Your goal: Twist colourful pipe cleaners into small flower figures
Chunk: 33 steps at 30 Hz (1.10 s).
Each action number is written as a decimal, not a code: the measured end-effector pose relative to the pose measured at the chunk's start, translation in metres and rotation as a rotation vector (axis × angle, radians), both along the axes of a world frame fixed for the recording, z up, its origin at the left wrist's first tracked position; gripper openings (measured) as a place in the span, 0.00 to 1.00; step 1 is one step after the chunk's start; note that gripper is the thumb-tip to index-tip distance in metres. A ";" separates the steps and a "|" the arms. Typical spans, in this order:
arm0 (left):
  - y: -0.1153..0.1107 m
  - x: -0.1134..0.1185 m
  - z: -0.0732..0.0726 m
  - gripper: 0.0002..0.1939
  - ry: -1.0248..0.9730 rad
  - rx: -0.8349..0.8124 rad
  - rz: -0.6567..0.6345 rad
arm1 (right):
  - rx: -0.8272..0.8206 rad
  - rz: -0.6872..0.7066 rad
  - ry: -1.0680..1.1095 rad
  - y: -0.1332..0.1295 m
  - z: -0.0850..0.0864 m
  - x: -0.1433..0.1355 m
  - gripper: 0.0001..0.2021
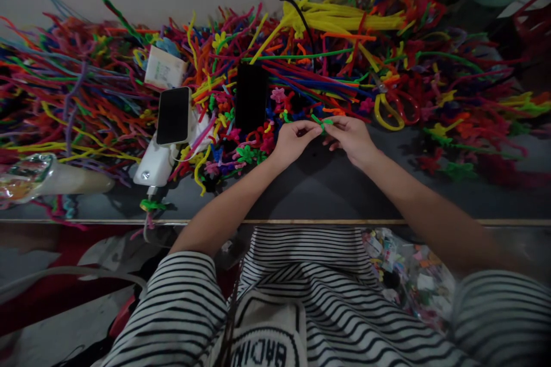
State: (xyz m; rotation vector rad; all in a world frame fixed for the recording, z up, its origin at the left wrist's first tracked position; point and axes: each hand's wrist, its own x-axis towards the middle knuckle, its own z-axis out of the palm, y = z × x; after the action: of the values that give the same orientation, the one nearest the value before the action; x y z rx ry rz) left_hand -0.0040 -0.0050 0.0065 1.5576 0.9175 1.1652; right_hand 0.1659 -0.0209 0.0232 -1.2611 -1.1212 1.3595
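Between my two hands, just above the dark table (310, 200), is a small green pipe cleaner (323, 124) bent into a looped shape. The fingertips of my left hand (296, 139) pinch its left side. My right hand (350, 139) grips its right side between thumb and forefinger, the other fingers curled beneath. Just beyond my hands lie small twisted pipe-cleaner flowers, among them a pink one (279, 95) and a green one (245, 154). A black phone (251, 97) rests on the heap to the left of my hands.
Heaps of coloured pipe cleaners (107, 97) cover the table's back. Scissors with yellow and red handles (390, 112) lie right of my hands. Left are a second phone (173, 116), a white power bank (154, 163) with a cable and a plastic cup (73, 178). A bag of scraps (413, 275) hangs below the edge.
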 end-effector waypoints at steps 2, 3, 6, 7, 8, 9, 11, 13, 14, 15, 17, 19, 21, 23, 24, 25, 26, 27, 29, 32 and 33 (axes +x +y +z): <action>-0.004 0.002 0.001 0.20 0.079 0.074 0.084 | 0.049 -0.026 -0.048 0.000 -0.004 -0.001 0.17; -0.006 0.002 0.003 0.19 0.125 0.123 0.125 | 0.090 -0.033 -0.095 0.000 -0.007 -0.001 0.15; -0.011 0.000 0.009 0.15 0.258 0.278 0.209 | 0.290 -0.034 -0.308 -0.001 -0.012 0.001 0.10; -0.012 -0.001 0.010 0.14 0.300 0.319 0.217 | 0.369 -0.032 -0.383 -0.002 -0.012 0.001 0.11; -0.012 -0.001 0.011 0.13 0.341 0.352 0.220 | 0.441 -0.031 -0.450 -0.003 -0.012 0.001 0.13; -0.013 -0.001 0.011 0.13 0.376 0.376 0.222 | 0.499 -0.031 -0.507 -0.004 -0.011 0.000 0.14; -0.013 0.000 0.010 0.12 0.425 0.399 0.232 | 0.561 -0.039 -0.584 -0.007 -0.008 -0.002 0.15; -0.013 0.000 0.010 0.11 0.437 0.398 0.253 | 0.576 -0.059 -0.619 -0.009 -0.005 -0.004 0.14; -0.012 0.000 0.010 0.10 0.433 0.387 0.261 | 0.578 -0.073 -0.623 -0.009 -0.004 -0.005 0.13; -0.012 0.000 0.010 0.09 0.422 0.374 0.266 | 0.581 -0.088 -0.622 -0.009 -0.004 -0.005 0.12; -0.012 0.000 0.010 0.08 0.382 0.339 0.266 | 0.593 -0.114 -0.618 -0.009 -0.004 -0.006 0.11; -0.012 -0.001 0.011 0.08 0.333 0.286 0.255 | 0.603 -0.137 -0.617 -0.008 -0.005 -0.006 0.10; -0.013 -0.001 0.011 0.08 0.291 0.226 0.252 | 0.606 -0.152 -0.621 -0.009 -0.005 -0.005 0.10; -0.014 0.001 0.011 0.09 0.264 0.172 0.259 | 0.607 -0.160 -0.627 -0.010 -0.004 -0.005 0.10; -0.014 0.001 0.010 0.09 0.252 0.153 0.266 | 0.607 -0.163 -0.627 -0.011 -0.004 -0.005 0.10; -0.014 0.002 0.010 0.09 0.241 0.140 0.271 | 0.607 -0.168 -0.625 -0.011 -0.003 -0.005 0.10; -0.014 0.003 0.009 0.10 0.235 0.132 0.273 | 0.606 -0.174 -0.619 -0.012 -0.003 -0.005 0.10; -0.013 0.004 0.009 0.10 0.232 0.127 0.274 | 0.606 -0.181 -0.610 -0.012 -0.002 -0.005 0.10; -0.011 0.005 0.007 0.11 0.231 0.128 0.267 | 0.603 -0.192 -0.586 -0.012 -0.003 -0.005 0.10; -0.006 0.004 0.004 0.15 0.230 0.138 0.226 | 0.552 -0.187 -0.524 -0.009 -0.003 -0.005 0.11; -0.004 0.003 0.004 0.17 0.221 0.145 0.203 | 0.518 -0.176 -0.487 -0.008 -0.002 -0.005 0.12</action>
State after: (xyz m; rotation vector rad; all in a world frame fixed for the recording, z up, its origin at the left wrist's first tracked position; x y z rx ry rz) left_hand -0.0010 -0.0094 0.0106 1.7685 1.1810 1.2407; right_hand 0.1613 -0.0294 0.0208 -1.2856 -1.5298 0.5767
